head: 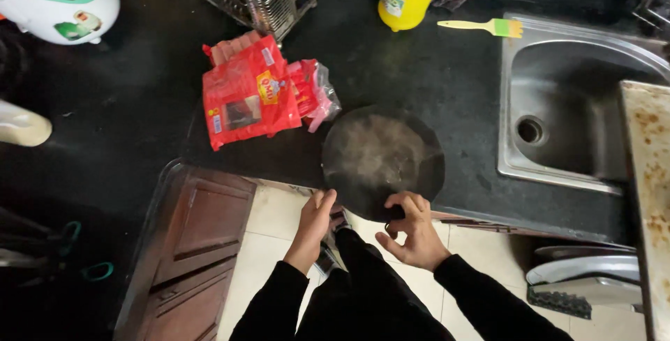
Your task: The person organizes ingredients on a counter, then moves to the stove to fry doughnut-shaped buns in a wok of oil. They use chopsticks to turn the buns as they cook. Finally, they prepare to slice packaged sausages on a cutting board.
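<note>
At your ten o'clock a red sausage packet (250,93) lies on the black tabletop (139,104). Your left hand (314,219) rests with fingers together against the near rim of the round dark griddle pan (382,159), dead ahead at the tabletop's edge. Your right hand (412,229) curls on that rim at five o'clock. The steel sink (558,166) sits at two o'clock

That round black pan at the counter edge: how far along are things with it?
Done: the dark round pan sits on the black counter. In hand: left hand and right hand meet its near rim. Left: the red packet lies beside it, untouched.
</note>
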